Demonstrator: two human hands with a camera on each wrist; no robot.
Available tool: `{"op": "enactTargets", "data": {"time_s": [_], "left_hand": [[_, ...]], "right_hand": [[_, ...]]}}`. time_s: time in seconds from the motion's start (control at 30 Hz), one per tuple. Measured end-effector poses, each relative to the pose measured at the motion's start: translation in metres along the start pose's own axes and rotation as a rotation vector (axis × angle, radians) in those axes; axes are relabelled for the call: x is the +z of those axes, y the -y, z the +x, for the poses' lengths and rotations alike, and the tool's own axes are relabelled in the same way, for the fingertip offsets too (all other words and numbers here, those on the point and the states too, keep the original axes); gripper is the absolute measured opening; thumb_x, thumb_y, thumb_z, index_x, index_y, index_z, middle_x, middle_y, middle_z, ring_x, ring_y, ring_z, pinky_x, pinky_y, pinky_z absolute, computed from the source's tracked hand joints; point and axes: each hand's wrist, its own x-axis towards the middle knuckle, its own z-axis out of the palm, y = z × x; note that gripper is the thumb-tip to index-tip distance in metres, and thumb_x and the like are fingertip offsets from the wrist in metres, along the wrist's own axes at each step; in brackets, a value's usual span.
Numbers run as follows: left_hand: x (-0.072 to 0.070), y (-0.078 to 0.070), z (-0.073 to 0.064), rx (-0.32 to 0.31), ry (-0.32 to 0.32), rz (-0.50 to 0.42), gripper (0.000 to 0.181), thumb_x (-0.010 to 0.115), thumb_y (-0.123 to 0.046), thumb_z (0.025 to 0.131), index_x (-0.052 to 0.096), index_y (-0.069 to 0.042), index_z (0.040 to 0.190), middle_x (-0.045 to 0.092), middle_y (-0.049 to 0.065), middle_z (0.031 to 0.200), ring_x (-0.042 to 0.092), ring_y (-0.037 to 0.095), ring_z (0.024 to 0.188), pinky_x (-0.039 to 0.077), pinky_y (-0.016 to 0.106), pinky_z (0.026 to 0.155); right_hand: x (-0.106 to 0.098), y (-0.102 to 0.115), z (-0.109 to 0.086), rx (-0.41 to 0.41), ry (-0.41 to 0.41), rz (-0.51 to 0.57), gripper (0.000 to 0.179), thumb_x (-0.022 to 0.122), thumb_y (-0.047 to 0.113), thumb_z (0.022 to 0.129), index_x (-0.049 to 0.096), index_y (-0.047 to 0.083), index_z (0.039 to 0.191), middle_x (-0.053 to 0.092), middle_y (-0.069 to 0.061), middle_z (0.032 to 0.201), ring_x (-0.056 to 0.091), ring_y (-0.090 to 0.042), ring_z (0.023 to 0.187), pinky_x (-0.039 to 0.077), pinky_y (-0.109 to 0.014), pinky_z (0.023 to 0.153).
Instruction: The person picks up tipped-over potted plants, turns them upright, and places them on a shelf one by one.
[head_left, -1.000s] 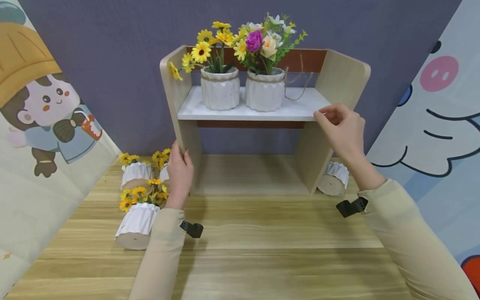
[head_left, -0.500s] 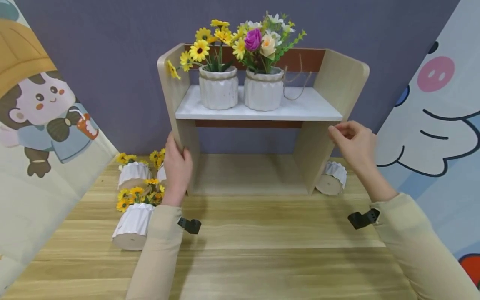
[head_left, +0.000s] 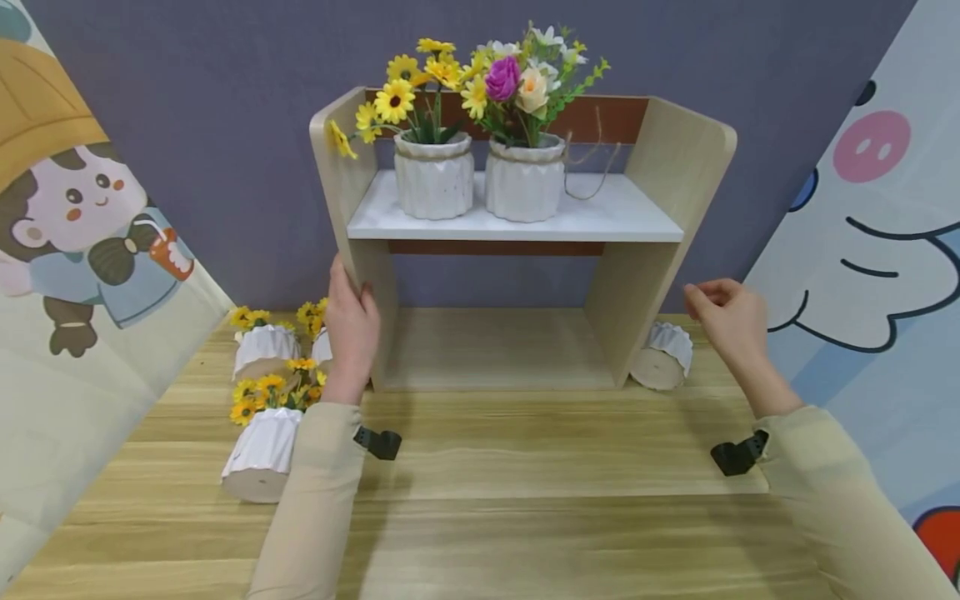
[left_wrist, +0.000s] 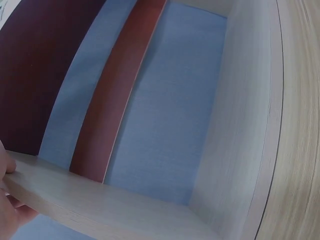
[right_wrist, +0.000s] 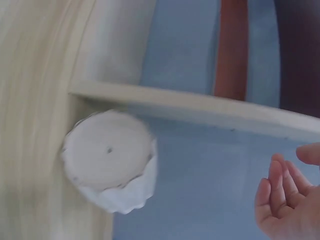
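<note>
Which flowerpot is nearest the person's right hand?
The pot lying alone right of the shelf unit; two pots stand on its white board, three pots are left of it.

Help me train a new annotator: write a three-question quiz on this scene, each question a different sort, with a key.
1. What does the left hand hold?
A) a yellow flower
B) the left side panel of the shelf unit
C) the twine

2. True or false: the right hand is apart from the shelf unit.

3. Fill in: in the head view, the white pot by the right side panel turns its flat, round ____ toward the camera.

Key: 1. B; 2. True; 3. base
</note>
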Motion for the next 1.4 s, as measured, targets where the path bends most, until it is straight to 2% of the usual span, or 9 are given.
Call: {"op": "enactTargets", "data": {"time_s": [0.13,0.27,0.43,0.5,0.57,0.8,1.0,1.17,1.4], "left_hand": [[0.0,0.002,0.0,0.008,-0.014,-0.001,0.045,0.045,-0.004,0.092,0.032,-0.001,0.136,0.048,0.023,0.127,0.05,0.041,0.112,0.043,0.051,0.092],[0.0,0.003,0.0,-0.005,-0.014,-0.005,0.044,0.045,-0.005,0.092,0.034,-0.002,0.135,0.049,0.023,0.126,0.051,0.041,0.11,0.044,0.052,0.09],[-0.001,0.003,-0.001,-0.041,0.001,-0.026,0.043,0.047,-0.007,0.092,0.035,-0.005,0.134,0.049,0.021,0.127,0.051,0.04,0.111,0.044,0.052,0.091],[-0.001,0.002,-0.001,-0.049,0.002,-0.033,0.043,0.047,-0.008,0.093,0.036,-0.005,0.134,0.05,0.021,0.127,0.051,0.04,0.112,0.043,0.052,0.091],[-0.001,0.002,-0.002,-0.053,-0.004,-0.036,0.042,0.048,-0.009,0.092,0.037,-0.006,0.133,0.051,0.021,0.125,0.052,0.04,0.111,0.044,0.051,0.091],[-0.002,-0.001,-0.006,-0.06,-0.071,-0.053,0.037,0.052,-0.013,0.091,0.048,-0.005,0.128,0.058,0.019,0.115,0.058,0.035,0.099,0.05,0.047,0.079],[-0.001,0.0,-0.009,-0.106,-0.099,-0.101,0.036,0.046,-0.026,0.094,0.053,-0.006,0.124,0.061,0.016,0.1,0.057,0.029,0.08,0.046,0.04,0.064],[0.002,0.002,-0.009,-0.124,-0.107,-0.117,0.038,0.042,-0.034,0.095,0.054,-0.008,0.122,0.06,0.014,0.092,0.052,0.024,0.073,0.041,0.034,0.061],[0.007,0.003,-0.01,-0.118,-0.154,-0.149,0.039,0.043,-0.034,0.095,0.056,-0.007,0.122,0.061,0.015,0.097,0.053,0.024,0.076,0.042,0.035,0.064]], "right_hand": [[0.002,-0.015,0.002,0.013,0.024,-0.015,0.048,0.047,0.038,0.091,0.058,-0.005,0.107,0.064,-0.002,0.076,0.049,0.011,0.053,0.043,-0.015,0.048],[0.008,-0.03,0.004,0.004,0.005,-0.071,0.044,0.049,0.034,0.091,0.06,-0.007,0.104,0.065,-0.014,0.079,0.048,0.008,0.051,0.042,-0.017,0.047],[0.019,-0.047,0.005,0.003,0.001,-0.168,0.042,0.05,0.03,0.089,0.062,-0.008,0.103,0.063,-0.027,0.092,0.058,-0.024,0.069,0.043,-0.031,0.057],[0.023,-0.052,0.004,0.037,0.047,-0.182,0.046,0.048,0.033,0.09,0.059,-0.009,0.108,0.06,-0.029,0.099,0.057,-0.036,0.082,0.045,-0.04,0.062],[0.026,-0.056,0.004,0.081,0.095,-0.182,0.052,0.046,0.037,0.09,0.054,-0.009,0.113,0.058,-0.031,0.104,0.055,-0.042,0.089,0.045,-0.046,0.068],[0.038,-0.068,0.007,0.147,0.169,-0.216,0.069,0.045,0.045,0.089,0.039,-0.012,0.127,0.053,-0.035,0.111,0.053,-0.046,0.095,0.046,-0.051,0.071],[0.047,-0.071,0.008,0.185,0.264,-0.22,0.086,0.044,0.054,0.087,0.023,-0.015,0.134,0.033,-0.043,0.127,0.035,-0.055,0.111,0.036,-0.062,0.086],[0.053,-0.07,0.007,0.224,0.313,-0.25,0.092,0.043,0.058,0.085,0.022,-0.015,0.135,0.023,-0.044,0.132,0.026,-0.056,0.117,0.032,-0.063,0.091],[0.058,-0.07,0.008,0.248,0.336,-0.281,0.091,0.041,0.061,0.084,0.026,-0.012,0.135,0.027,-0.043,0.13,0.027,-0.055,0.117,0.034,-0.062,0.088]]}}
